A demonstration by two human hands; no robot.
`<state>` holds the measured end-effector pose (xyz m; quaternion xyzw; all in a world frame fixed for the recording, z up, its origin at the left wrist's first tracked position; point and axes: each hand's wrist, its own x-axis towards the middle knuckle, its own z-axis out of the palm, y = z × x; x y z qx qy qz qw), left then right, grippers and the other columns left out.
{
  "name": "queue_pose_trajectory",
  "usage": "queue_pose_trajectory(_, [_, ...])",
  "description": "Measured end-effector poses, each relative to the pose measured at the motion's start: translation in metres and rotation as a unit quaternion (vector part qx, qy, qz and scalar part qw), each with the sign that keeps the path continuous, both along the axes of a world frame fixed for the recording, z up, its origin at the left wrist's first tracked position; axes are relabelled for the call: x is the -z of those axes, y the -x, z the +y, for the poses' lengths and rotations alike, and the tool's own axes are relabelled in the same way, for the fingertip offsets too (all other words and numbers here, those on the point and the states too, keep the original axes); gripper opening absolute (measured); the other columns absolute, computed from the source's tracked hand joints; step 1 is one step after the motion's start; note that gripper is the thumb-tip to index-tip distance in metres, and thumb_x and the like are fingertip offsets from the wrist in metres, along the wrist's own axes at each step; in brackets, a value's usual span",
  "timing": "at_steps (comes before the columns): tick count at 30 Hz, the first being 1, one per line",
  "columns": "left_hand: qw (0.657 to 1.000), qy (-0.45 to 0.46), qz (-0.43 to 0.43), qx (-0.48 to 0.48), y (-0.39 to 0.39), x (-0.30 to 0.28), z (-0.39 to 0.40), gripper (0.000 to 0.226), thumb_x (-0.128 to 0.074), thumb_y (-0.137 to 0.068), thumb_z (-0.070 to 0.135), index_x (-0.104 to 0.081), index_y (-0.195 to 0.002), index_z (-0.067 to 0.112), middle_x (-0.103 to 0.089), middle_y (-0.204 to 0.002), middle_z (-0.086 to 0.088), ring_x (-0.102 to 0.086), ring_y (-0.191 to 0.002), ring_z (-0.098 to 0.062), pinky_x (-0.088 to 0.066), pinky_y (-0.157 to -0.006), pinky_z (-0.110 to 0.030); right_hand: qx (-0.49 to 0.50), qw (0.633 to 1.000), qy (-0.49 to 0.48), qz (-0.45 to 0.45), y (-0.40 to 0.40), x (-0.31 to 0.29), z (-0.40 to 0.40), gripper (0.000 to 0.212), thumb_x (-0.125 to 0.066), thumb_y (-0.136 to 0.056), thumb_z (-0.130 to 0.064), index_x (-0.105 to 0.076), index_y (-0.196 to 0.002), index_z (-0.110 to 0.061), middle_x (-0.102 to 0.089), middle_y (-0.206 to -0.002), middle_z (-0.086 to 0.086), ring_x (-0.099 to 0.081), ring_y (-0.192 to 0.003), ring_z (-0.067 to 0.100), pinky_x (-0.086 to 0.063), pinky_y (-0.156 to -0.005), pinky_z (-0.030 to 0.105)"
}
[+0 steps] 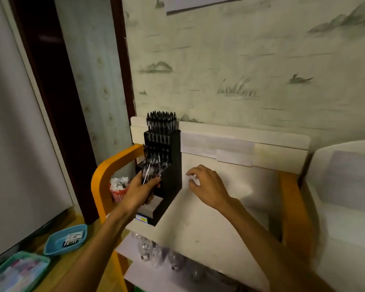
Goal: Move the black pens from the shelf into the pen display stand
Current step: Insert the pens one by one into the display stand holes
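One black pen display stand (170, 165) stood on the white shelf (209, 207). Many black pens (161, 121) filled its top rows, too many to count. The left hand (139, 191) gripped a bunch of pens (150, 170) at the stand's front. The right hand (207, 186) hung loosely curled, holding nothing. Two blue trays (65, 240) lay below.

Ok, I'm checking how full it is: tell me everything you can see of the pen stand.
The stand is a tall, black, stepped box, plastic by its look, upright on the white shelf at its left end, against the backboard. Its upper tiers are packed with upright black pens; the lowest front step looks empty. The left hand holds a bundle of pens at its lower tiers. The right hand hovers beside it, apart.
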<state>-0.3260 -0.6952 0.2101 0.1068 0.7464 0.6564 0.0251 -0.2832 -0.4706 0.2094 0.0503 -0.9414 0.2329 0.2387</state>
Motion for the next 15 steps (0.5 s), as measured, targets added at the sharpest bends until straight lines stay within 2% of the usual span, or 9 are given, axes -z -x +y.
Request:
queue_pose_trajectory(2, [0.999, 0.004, -0.016, 0.028, 0.029, 0.0, -0.01, 0.012, -0.059, -0.099, 0.021, -0.059, -0.11, 0.016, -0.068, -0.077, -0.002, -0.056, -0.053, -0.007, -0.046, -0.046, -0.02, 0.015, 1.0, -0.001, -0.001, 0.024, 0.002, -0.007, 0.025, -0.062, -0.094, -0.026, -0.066, -0.118, -0.023, -0.065, -0.122, -0.003, -0.064, -0.104, 0.016, -0.053, -0.09, 0.029])
queue_pose_trajectory(5, [0.997, 0.005, -0.017, 0.073, 0.064, 0.002, -0.024, 0.014, -0.057, -0.1, 0.021, -0.056, -0.109, 0.011, -0.061, -0.06, 0.004, -0.048, -0.044, -0.007, -0.038, -0.039, -0.022, 0.039, 0.999, 0.01, 0.006, 0.055, 0.003, -0.017, 0.024, -0.061, -0.095, -0.026, -0.067, -0.118, -0.023, -0.066, -0.119, -0.003, -0.064, -0.1, 0.015, -0.052, -0.087, 0.026])
queue_pose_trajectory(7, [0.996, -0.013, -0.013, 0.092, 0.083, 0.003, -0.03, 0.015, -0.058, -0.1, 0.023, -0.055, -0.109, 0.011, -0.056, -0.064, 0.0, -0.044, -0.045, -0.008, -0.033, -0.038, -0.021, 0.054, 0.998, 0.019, 0.004, 0.071, 0.003, -0.024, 0.024, -0.061, -0.095, -0.027, -0.067, -0.118, -0.023, -0.066, -0.119, -0.004, -0.063, -0.101, 0.014, -0.05, -0.088, 0.023])
queue_pose_trajectory(10, [0.995, -0.031, 0.012, 0.096, 0.11, 0.004, -0.035, 0.014, -0.062, -0.098, 0.023, -0.059, -0.109, 0.015, -0.057, -0.076, -0.008, -0.044, -0.046, -0.009, -0.033, -0.039, -0.021, 0.072, 0.997, 0.023, -0.009, 0.09, 0.006, -0.033, 0.024, -0.061, -0.096, -0.028, -0.068, -0.118, -0.022, -0.067, -0.118, -0.004, -0.063, -0.1, 0.014, -0.049, -0.09, 0.022])
queue_pose_trajectory(15, [0.991, -0.037, 0.027, 0.126, 0.155, 0.009, -0.042, 0.012, -0.069, -0.093, 0.023, -0.066, -0.104, 0.019, -0.057, -0.059, 0.002, -0.046, -0.044, -0.009, -0.036, -0.04, -0.021, 0.107, 0.994, -0.011, -0.014, 0.121, 0.002, -0.043, 0.018, -0.061, -0.096, -0.025, -0.07, -0.111, -0.02, -0.069, -0.106, -0.001, -0.062, -0.09, 0.013, -0.05, -0.083, 0.022])
